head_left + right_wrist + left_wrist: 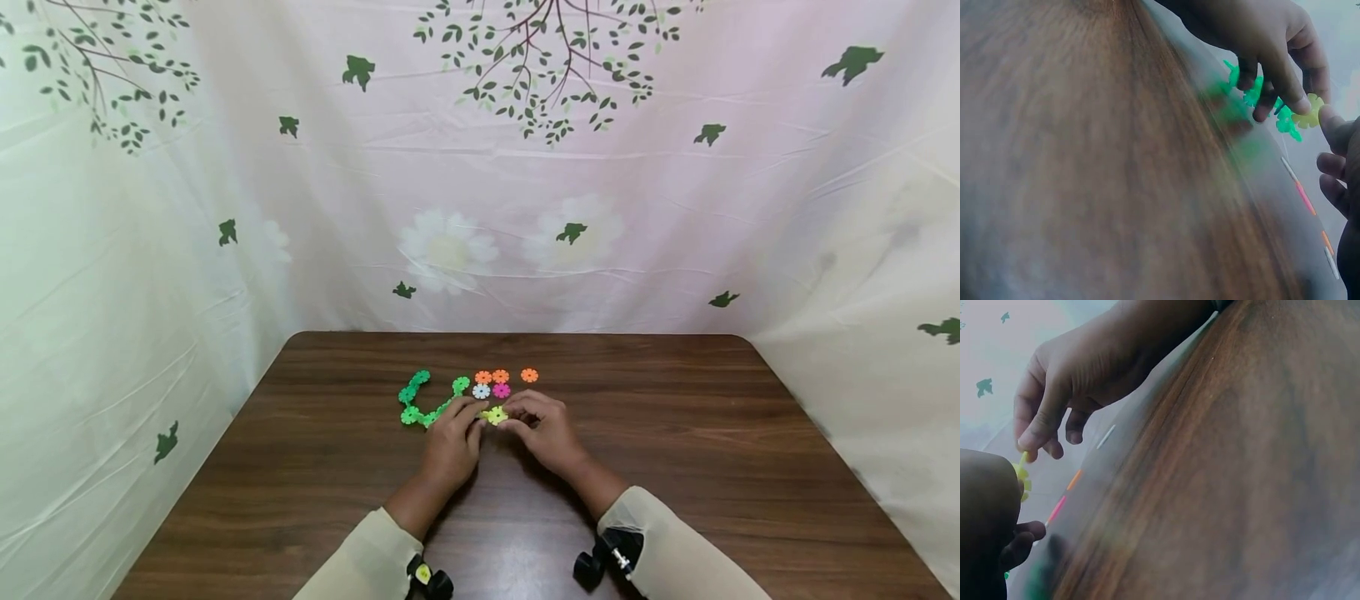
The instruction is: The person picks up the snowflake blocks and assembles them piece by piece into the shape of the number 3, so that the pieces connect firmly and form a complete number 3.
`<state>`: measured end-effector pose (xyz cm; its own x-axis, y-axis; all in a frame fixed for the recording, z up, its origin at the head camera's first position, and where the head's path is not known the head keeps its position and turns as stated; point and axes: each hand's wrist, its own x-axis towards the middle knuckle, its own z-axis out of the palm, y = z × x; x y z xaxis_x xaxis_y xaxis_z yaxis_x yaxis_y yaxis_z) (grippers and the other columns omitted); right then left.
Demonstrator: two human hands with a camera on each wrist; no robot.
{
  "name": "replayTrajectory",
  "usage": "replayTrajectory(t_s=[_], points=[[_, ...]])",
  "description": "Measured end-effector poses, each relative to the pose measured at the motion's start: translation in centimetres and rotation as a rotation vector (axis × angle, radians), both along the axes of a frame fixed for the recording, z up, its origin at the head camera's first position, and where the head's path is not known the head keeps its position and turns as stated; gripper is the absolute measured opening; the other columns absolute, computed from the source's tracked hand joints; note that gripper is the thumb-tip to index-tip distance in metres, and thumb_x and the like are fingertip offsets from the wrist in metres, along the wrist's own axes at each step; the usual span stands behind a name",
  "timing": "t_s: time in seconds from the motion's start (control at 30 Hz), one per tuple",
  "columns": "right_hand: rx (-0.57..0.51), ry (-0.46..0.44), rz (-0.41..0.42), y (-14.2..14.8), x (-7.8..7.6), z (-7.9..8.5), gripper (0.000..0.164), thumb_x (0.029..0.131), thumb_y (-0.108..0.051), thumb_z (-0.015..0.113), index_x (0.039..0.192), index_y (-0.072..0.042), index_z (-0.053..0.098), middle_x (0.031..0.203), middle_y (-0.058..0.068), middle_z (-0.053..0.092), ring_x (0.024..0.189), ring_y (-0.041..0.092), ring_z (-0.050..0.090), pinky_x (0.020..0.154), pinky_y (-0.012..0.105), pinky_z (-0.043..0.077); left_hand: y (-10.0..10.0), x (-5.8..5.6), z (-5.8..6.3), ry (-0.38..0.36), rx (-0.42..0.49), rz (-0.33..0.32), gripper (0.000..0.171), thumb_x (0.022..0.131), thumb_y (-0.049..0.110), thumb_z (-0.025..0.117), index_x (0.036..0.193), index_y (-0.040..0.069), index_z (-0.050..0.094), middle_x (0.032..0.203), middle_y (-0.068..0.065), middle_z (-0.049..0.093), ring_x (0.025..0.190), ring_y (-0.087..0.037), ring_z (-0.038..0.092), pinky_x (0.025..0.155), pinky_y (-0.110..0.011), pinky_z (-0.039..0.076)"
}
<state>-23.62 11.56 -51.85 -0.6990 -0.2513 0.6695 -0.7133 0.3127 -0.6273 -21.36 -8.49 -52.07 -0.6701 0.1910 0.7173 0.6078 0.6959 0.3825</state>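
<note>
Both hands meet at yellow flower-shaped interlocking discs, held just above the table. My left hand pinches yellow plastic between thumb and fingers; its fingers partly cover the near end of a green disc chain. From the other side, my right hand grips the yellow edge with thumb and fingertips. In the left wrist view, a thin yellow edge shows beneath the right hand, beside a rounder yellow disc. Whether the green chain joins the yellow plastic is hidden by the fingers.
Beyond the hands lie a white disc, a pink disc and several orange discs, one orange disc farther right. The brown wooden table ends at a patterned cloth hanging behind and at both sides.
</note>
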Motion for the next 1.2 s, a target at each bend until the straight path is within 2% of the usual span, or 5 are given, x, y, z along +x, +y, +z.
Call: replayTrajectory(t_s=[0.4, 0.63, 0.83, 0.93, 1.2], points=[[-0.008, -0.016, -0.006, -0.11, -0.13, -0.29, 0.018, 0.083, 0.002, 0.091, 0.098, -0.002, 0.083, 0.103, 0.013, 0.082, 0.081, 0.027, 0.078, 0.070, 0.028, 0.064, 0.11, 0.28, 0.27, -0.114, 0.025, -0.036, 0.027, 0.096, -0.009, 0.077, 0.122, -0.001, 0.079, 0.117, -0.012, 0.078, 0.106, -0.028, 0.079, 0.089, -0.038, 0.067], [0.024, -0.012, -0.035, -0.13, -0.10, -0.25, 0.018, 0.083, 0.004, 0.090, 0.098, -0.004, 0.085, 0.104, 0.012, 0.083, 0.089, 0.029, 0.080, 0.074, 0.028, 0.065, 0.06, 0.32, 0.28, -0.202, 0.111, -0.135, 0.030, 0.097, -0.016, 0.068, 0.123, -0.005, 0.076, 0.116, -0.018, 0.079, 0.065, -0.015, 0.070, 0.065, -0.021, 0.061], [0.005, -0.001, -0.029, -0.12, -0.14, -0.14, 0.018, 0.081, 0.006, 0.089, 0.096, -0.003, 0.084, 0.102, 0.012, 0.084, 0.095, 0.032, 0.081, 0.083, 0.030, 0.066, -0.06, 0.20, 0.11, -0.196, 0.077, -0.182, 0.036, 0.091, -0.013, 0.074, 0.126, -0.004, 0.075, 0.117, -0.016, 0.078, 0.089, -0.022, 0.076, 0.080, -0.029, 0.065], [0.003, 0.011, -0.032, -0.16, -0.15, -0.07, 0.018, 0.082, 0.009, 0.088, 0.096, -0.002, 0.084, 0.101, 0.013, 0.084, 0.095, 0.033, 0.082, 0.087, 0.027, 0.066, -0.04, 0.24, 0.07, -0.205, 0.077, -0.192, 0.035, 0.091, -0.007, 0.080, 0.126, -0.004, 0.075, 0.117, -0.016, 0.077, 0.086, -0.023, 0.074, 0.075, -0.028, 0.063], [0.035, 0.006, -0.058, -0.16, 0.04, 0.15, 0.018, 0.084, 0.010, 0.086, 0.096, -0.003, 0.084, 0.101, 0.012, 0.084, 0.096, 0.031, 0.082, 0.087, 0.029, 0.066, 0.20, 0.40, 0.24, -0.191, 0.060, -0.137, 0.027, 0.095, 0.003, 0.083, 0.121, -0.004, 0.078, 0.113, -0.013, 0.076, 0.096, -0.023, 0.075, 0.084, -0.036, 0.064]])
